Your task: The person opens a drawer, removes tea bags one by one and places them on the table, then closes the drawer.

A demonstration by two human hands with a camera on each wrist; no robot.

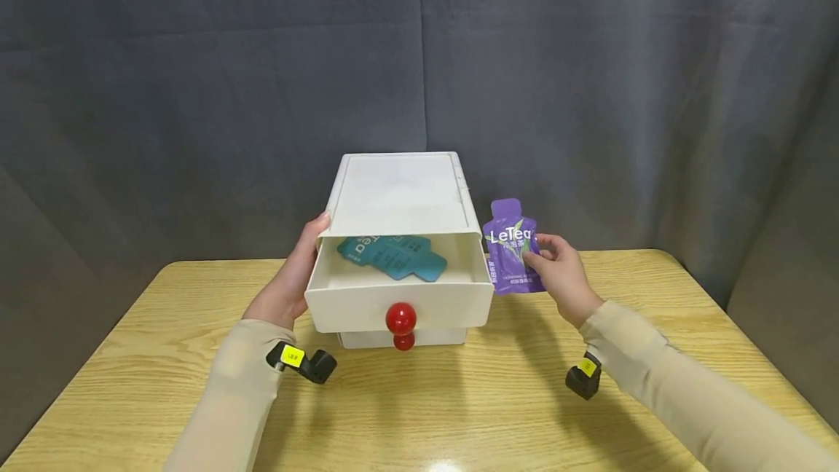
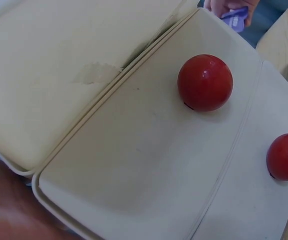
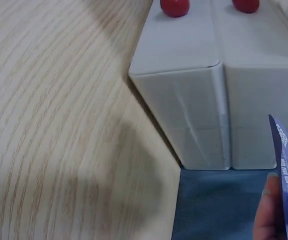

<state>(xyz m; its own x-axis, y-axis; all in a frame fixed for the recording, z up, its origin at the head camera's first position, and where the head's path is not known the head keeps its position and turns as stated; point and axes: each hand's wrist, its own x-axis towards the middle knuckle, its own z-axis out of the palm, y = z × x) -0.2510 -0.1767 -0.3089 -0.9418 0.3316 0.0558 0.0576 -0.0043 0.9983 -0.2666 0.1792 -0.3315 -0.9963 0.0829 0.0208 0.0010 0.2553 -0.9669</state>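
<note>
A white two-drawer box stands on the table, its upper drawer pulled out. Inside that drawer lie flat teal pouches, overlapping, with part of a white "Tea" label showing. My left hand rests against the box's left side, thumb at the top edge; its other fingers are largely hidden. To the right of the drawer, my right hand pinches a purple LeTea pouch by its right edge, thumb in front. The pouch appears nearly edge-on in the right wrist view.
Red round knobs mark the upper drawer front and the lower drawer. Beneath is a light wood table, and a dark grey curtain hangs behind. Both wrists carry small black cameras.
</note>
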